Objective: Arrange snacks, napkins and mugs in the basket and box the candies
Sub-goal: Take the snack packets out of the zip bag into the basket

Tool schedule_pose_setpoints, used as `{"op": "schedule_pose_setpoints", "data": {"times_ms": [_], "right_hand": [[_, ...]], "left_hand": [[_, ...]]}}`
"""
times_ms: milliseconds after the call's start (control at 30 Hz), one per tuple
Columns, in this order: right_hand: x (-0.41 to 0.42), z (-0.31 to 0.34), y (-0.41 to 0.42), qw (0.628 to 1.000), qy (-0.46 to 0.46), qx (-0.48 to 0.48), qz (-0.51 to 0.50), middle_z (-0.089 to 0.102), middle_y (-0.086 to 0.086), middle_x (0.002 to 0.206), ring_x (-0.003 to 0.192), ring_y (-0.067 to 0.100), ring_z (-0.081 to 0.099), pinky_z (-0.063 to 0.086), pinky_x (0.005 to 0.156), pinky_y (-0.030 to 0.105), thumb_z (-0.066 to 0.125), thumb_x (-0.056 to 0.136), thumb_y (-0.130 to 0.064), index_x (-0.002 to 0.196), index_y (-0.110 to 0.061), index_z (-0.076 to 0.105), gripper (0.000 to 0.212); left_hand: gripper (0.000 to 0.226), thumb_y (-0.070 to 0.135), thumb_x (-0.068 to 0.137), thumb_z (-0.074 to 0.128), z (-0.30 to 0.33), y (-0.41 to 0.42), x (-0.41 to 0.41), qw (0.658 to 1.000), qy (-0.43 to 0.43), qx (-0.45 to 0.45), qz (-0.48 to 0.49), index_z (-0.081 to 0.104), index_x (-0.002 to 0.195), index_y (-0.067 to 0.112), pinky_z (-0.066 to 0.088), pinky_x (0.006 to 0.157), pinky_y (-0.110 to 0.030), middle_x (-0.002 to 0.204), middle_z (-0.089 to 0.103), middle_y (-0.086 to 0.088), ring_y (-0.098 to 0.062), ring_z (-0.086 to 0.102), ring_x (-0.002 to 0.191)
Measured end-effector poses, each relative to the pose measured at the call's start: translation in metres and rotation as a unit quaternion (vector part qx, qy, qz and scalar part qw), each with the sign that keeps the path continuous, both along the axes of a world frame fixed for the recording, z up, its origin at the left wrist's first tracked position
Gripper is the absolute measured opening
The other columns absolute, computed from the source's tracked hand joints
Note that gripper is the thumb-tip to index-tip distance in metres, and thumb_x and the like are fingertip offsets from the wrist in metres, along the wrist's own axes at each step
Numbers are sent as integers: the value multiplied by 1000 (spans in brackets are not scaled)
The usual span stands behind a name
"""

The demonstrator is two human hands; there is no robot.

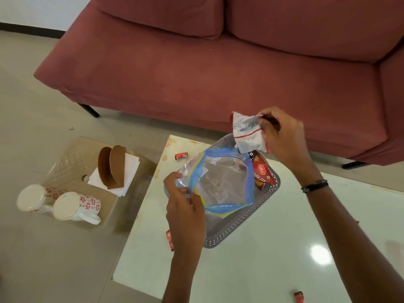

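Left hand point(183, 206): pinches the near rim of a clear zip bag with blue seal point(220, 182), held open over the grey perforated plastic basket point(231, 228) on the white glossy desk point(273, 259)
Right hand point(282, 136): grips a small silvery snack sachet with red trim point(248, 134) above the basket's far end
Red snack packet point(262, 169): leaning inside the basket, partly hidden by the bag
Small red wrapped candies: one beyond the basket point(181, 155), one at the desk's left edge point(169, 239), one near the front point(299, 296)
Low clear side table point(72, 158), left: two white mugs with red flowers point(59, 204) lying on their sides, brown napkin holder point(111, 167) on white napkins point(131, 169)
Behind: dusty-red fabric sofa point(218, 73)
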State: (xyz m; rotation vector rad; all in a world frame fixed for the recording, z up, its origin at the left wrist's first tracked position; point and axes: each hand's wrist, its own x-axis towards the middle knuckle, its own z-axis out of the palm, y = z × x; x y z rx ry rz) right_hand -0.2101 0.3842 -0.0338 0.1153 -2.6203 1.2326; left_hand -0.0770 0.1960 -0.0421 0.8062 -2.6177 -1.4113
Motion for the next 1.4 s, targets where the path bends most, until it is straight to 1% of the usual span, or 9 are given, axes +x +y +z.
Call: {"op": "schedule_pose_setpoints", "data": {"times_ms": [167,367,467,667,833,933,1200,1333,1400], "right_hand": [[-11,32,14,996,54,-64,-36,63,-6,90,76,-3,56,43,69,9,54,92,-15,99,-11,63,13],[-30,-5,9,998,-13,42,36,62,-3,89,79,13,56,36,67,-3,53,90,-5,97,-4,65,14],[-31,-55,-2,988,-85,78,99,68,4,86,75,15,58,39,66,3,52,89,0,92,-5,67,16],[-34,-133,-13,944,-245,165,144,69,18,95,83,31,62,52,76,39,47,87,2,92,-7,69,24],[-33,-152,-7,920,-276,240,142,66,19,99,94,36,59,47,80,38,47,87,0,95,-3,68,23],[-30,-160,-4,919,-278,257,107,67,19,108,101,35,60,48,84,38,46,89,0,107,-7,66,28],[-7,-160,-12,910,-262,295,125,70,19,96,95,34,65,50,81,35,61,83,-6,94,1,66,14],[-2,-148,-17,871,-237,357,239,71,7,92,80,26,62,47,69,28,55,80,8,91,-5,71,23],[1,-138,-16,851,-149,380,332,71,5,86,81,25,64,46,65,26,63,75,7,84,-11,73,23]], "left_hand": [[18,2,91,48,-13,-4,6,997,32,-68,-7,62,91,13,47,67,-24,85,57,1,-21,59,77],[24,10,93,47,-5,-6,11,998,1,-69,-14,64,111,9,47,70,-21,108,59,-8,-22,60,88],[30,18,91,55,-3,-7,14,997,-34,-62,-36,57,120,13,52,73,-29,120,54,-5,-24,62,89],[37,17,87,60,-10,-11,20,995,-36,-65,-63,53,123,17,37,58,-5,118,50,3,-8,58,72],[38,16,85,63,-16,-13,24,997,-22,-46,-60,53,122,18,39,60,7,108,43,12,2,54,71],[38,17,86,63,-18,-13,25,997,-22,-37,-59,53,122,17,38,61,9,111,45,10,1,55,73],[38,14,85,63,-16,-12,23,997,-26,-30,-62,52,122,15,39,60,7,109,44,9,8,50,70],[38,17,87,61,-15,-15,24,997,-38,-35,-65,51,124,15,40,52,0,117,49,2,5,51,70],[40,18,87,61,-15,-18,25,996,-40,-36,-68,50,125,15,39,55,-2,121,50,-1,-3,54,72]]}}
